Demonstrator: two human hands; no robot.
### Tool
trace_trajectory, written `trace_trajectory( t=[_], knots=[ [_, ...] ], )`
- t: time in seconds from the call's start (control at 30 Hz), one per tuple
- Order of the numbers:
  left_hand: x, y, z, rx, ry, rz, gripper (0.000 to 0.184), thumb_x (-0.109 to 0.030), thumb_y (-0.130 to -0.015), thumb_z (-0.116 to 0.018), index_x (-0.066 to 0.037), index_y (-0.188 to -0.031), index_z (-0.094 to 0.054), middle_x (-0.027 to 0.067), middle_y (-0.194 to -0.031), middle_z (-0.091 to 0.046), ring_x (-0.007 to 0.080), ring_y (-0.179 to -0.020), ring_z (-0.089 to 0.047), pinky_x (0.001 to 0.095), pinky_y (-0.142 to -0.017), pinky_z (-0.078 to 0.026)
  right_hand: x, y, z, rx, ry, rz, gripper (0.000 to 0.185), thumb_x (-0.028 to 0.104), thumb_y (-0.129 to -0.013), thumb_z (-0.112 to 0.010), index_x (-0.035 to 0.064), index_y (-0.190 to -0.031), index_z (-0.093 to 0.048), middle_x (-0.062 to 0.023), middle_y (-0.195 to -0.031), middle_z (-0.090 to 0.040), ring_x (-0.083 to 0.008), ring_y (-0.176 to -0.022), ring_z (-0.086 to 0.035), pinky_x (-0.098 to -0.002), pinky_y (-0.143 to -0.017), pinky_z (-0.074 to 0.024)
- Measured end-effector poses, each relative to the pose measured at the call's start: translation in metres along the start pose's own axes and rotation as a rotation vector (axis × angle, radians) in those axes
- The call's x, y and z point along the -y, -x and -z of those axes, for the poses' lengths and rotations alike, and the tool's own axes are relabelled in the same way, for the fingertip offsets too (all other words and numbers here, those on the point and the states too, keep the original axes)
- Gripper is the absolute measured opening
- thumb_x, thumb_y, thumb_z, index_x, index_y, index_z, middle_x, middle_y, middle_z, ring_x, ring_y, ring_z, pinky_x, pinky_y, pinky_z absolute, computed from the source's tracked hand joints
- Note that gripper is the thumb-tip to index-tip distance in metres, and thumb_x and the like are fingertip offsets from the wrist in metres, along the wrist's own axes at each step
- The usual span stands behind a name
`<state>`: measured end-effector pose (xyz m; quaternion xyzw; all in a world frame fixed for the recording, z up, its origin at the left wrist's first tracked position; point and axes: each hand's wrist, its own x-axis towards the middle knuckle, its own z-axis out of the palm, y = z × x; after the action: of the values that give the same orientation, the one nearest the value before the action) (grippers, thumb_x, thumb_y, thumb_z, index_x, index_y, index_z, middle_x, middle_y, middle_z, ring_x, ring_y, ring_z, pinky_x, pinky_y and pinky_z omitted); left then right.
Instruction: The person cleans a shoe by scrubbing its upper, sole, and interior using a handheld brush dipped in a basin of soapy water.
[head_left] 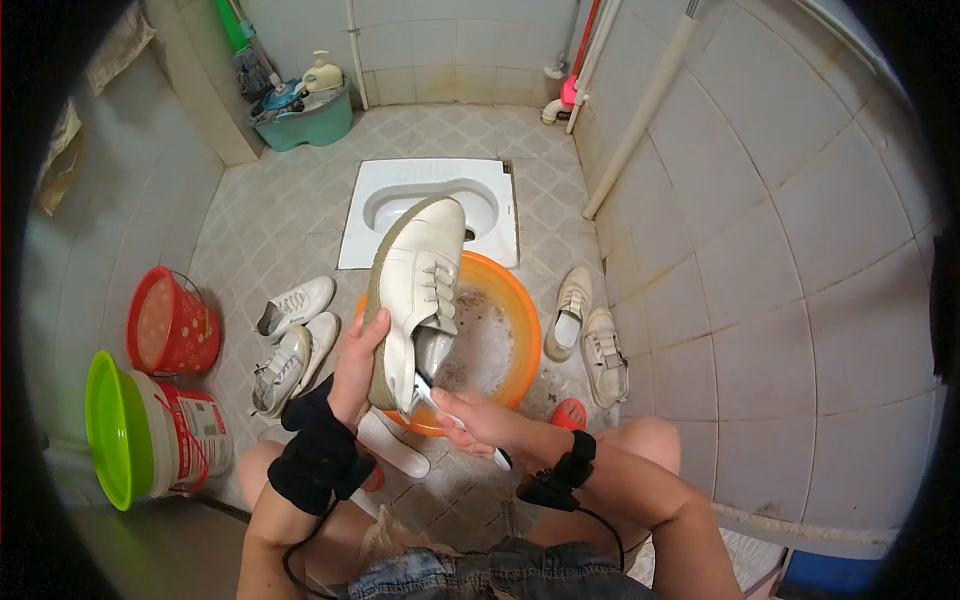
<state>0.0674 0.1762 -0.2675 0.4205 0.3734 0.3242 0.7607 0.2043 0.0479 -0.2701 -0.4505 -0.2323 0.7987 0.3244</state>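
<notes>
A white shoe is held up over an orange basin, toe pointing away and its side with the laces facing right. My left hand grips the shoe by its sole edge near the heel. In my right hand is a white-handled brush, its dark head at the heel opening of the shoe; the bristles are mostly hidden. Soapy, dirty water fills the basin below.
Shoes stand left and right of the basin. A squat toilet lies behind. Leftward are a red bucket, a white bucket and a green basin. A teal tub sits at the back.
</notes>
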Motion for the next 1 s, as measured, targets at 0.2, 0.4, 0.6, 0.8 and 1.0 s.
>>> trace_trajectory(
  t=[0.2,0.4,0.6,0.8,1.0],
  knots=[
    [0.011,-0.001,-0.003,-0.085,0.067,-0.098,0.036,-0.024,-0.091,-0.052,-0.004,-0.121,-0.047,0.0038,-0.105,-0.058,0.011,-0.088,-0.056,0.0251,-0.078,-0.045,0.01,-0.016,0.004,0.052,-0.185,-0.01,0.047,0.054,-0.091,-0.034,0.0126,-0.071,-0.038,0.0043,-0.044,-0.032,-0.0074,-0.028,-0.027,-0.024,-0.027,-0.0234],
    [0.045,0.009,-0.008,-0.096,-0.198,-0.094,0.04,-0.024,-0.087,-0.06,-0.002,-0.119,-0.051,0.0048,-0.106,-0.059,0.0107,-0.092,-0.055,0.0242,-0.08,-0.044,0.024,-0.046,0.037,0.2,-0.653,0.143,0.043,0.043,-0.095,-0.031,0.0111,-0.07,-0.044,0.0031,-0.045,-0.033,-0.007,-0.028,-0.028,-0.0229,-0.027,-0.0243],
    [-0.002,0.002,-0.009,0.014,-0.242,-0.159,0.052,-0.018,-0.082,-0.065,-0.001,-0.127,-0.045,0.0068,-0.109,-0.058,0.0116,-0.093,-0.055,0.0239,-0.082,-0.044,0.055,-0.008,0.011,-0.209,-0.308,0.094,0.038,0.04,-0.094,-0.035,0.0101,-0.073,-0.045,0.0031,-0.045,-0.033,-0.0069,-0.031,-0.029,-0.024,-0.03,-0.0267],
    [-0.025,-0.015,0.005,-0.089,-0.318,-0.345,0.064,-0.01,-0.078,-0.068,0.001,-0.133,-0.037,0.01,-0.115,-0.056,0.0129,-0.098,-0.054,0.0256,-0.085,-0.044,0.025,-0.012,0.046,-0.528,0.871,0.396,0.05,0.046,-0.088,-0.047,-0.0001,-0.073,-0.055,-0.0072,-0.051,-0.049,-0.0208,-0.044,-0.048,-0.0335,-0.044,-0.0372],
    [-0.029,-0.02,0.003,-0.113,-0.477,-0.468,0.061,-0.006,-0.077,-0.065,0.001,-0.132,-0.039,0.011,-0.118,-0.055,0.0148,-0.1,-0.055,0.0265,-0.088,-0.043,0.033,-0.001,0.055,-0.803,0.97,0.365,0.052,0.046,-0.086,-0.049,-0.0036,-0.073,-0.059,-0.0194,-0.057,-0.053,-0.0336,-0.056,-0.056,-0.0402,-0.055,-0.0425]
  ],
)
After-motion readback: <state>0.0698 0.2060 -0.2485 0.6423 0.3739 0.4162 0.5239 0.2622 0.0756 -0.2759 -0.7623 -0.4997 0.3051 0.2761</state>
